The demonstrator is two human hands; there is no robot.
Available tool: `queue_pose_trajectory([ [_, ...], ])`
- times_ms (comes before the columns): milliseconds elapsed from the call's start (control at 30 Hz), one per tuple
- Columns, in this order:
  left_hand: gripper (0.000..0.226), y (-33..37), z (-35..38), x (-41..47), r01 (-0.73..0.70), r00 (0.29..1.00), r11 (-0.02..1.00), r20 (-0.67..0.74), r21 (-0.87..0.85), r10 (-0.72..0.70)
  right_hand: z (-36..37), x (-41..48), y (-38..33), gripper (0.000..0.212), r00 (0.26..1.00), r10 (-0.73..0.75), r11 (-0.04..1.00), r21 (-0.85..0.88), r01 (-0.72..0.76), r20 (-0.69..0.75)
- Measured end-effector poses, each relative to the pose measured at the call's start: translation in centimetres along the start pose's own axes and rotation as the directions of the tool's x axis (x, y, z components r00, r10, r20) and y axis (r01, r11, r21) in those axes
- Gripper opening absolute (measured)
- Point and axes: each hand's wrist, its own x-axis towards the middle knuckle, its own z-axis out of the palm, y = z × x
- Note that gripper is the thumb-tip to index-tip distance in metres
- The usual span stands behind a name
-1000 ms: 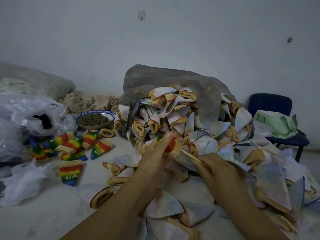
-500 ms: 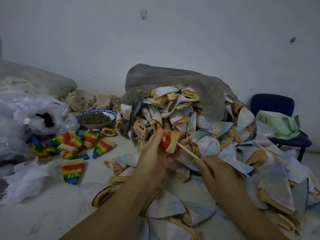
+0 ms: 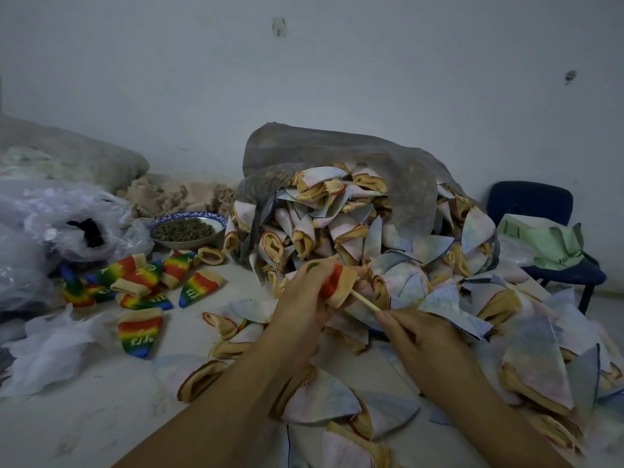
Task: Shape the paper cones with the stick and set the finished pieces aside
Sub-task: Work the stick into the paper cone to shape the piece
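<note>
Paper cone (image 3: 338,284), rainbow-striped, sits mostly hidden in our curled left hand (image 3: 299,300) before the heap of cones (image 3: 354,238), while our right hand (image 3: 417,337) pinches the stick (image 3: 365,301), its tip buried inside the cone.

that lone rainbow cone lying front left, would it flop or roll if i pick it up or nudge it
Probably soft rather than stiff: the rainbow cone lies flattened, its tan rim pressed closed. Likely light, since it looks thin and hollow. Unlikely to roll, as it rests flat on the pale surface.
</note>
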Motion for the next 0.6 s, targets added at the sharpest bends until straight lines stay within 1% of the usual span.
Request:
queue_pose_trajectory([
  [100,0.014,0.0,-0.1,-0.1,-0.021,0.999,0.998,0.030,0.061,0.020,-0.1,-0.1,-0.2,0.042,1.000,0.024,0.999,0.027,-0.024,0.005],
  [200,0.009,-0.2,-0.1,-0.2,-0.045,0.998,0.992,0.040,0.121,0.041,-0.3,-0.1,-0.3,0.051,0.998,0.051,0.996,0.067,-0.053,0.031],
  [267,0.019,-0.3,-0.1,-0.1,-0.061,0.998,0.990,0.039,0.124,0.056,-0.3,0.0,-0.2,0.056,0.996,0.061,0.993,0.099,-0.067,0.062],
  [333,0.025,-0.3,0.0,-0.3,-0.072,0.996,0.991,0.051,0.109,0.067,-0.2,0.0,-0.1,0.058,0.992,0.077,0.987,0.134,-0.090,0.101],
  [367,0.027,-0.4,0.1,-0.3,-0.071,0.996,0.994,0.063,0.086,0.066,-0.2,0.0,-0.1,0.059,0.989,0.084,0.984,0.145,-0.101,0.119],
  [433,0.032,-0.6,0.3,-0.6,-0.016,0.997,1.000,0.071,-0.019,0.017,0.1,0.0,-0.4,0.059,0.983,0.092,0.981,0.157,-0.117,0.159],
  [500,0.038,-1.0,0.5,-0.7,0.022,0.997,0.995,0.073,-0.092,-0.016,0.5,0.0,-0.9,0.049,0.978,0.088,0.973,0.193,-0.125,0.191],
  [567,0.043,-1.2,0.7,-0.7,0.007,0.998,0.997,0.067,-0.078,-0.002,0.8,0.1,-1.3,0.029,0.973,0.104,0.962,0.229,-0.151,0.207],
  [600,0.044,-1.3,0.8,-0.7,-0.010,0.998,0.999,0.063,-0.053,0.013,0.9,0.1,-1.5,0.023,0.968,0.121,0.950,0.255,-0.177,0.222],
])
